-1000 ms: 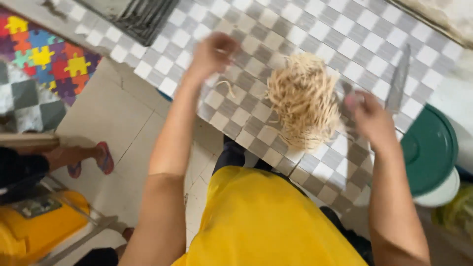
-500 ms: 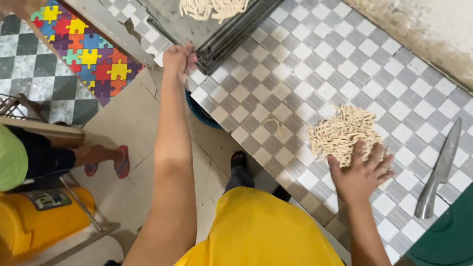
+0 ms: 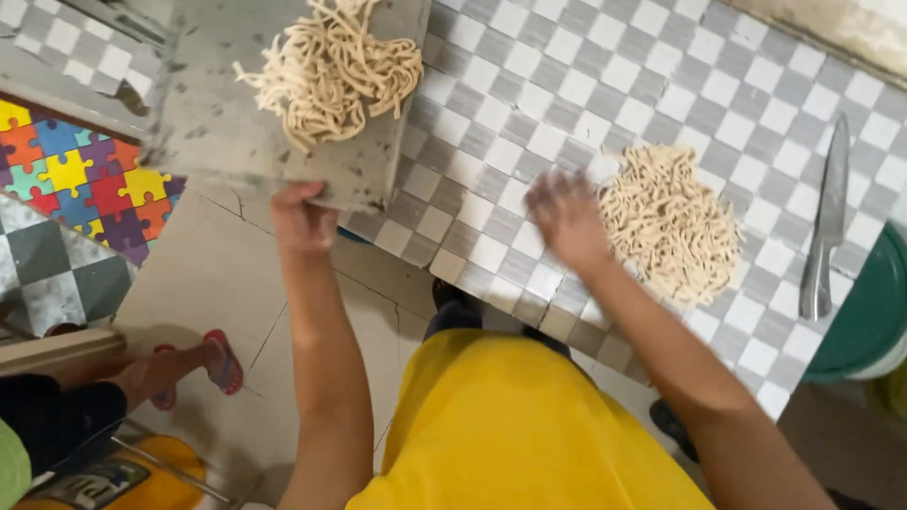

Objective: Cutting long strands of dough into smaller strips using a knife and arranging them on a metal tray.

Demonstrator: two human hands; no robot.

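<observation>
Overhead: left hand grips the near edge of a grey tray, fingers curled under it; a clump of noodles lies on the tray just beyond. Right hand, blurred, open with fingers spread, rests on the checkered surface, touching a second noodle pile. Knife further right.

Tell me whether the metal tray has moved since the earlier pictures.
Yes. The left hand has pulled the metal tray with its noodles out past the edge of the checkered table, over the floor.
</observation>
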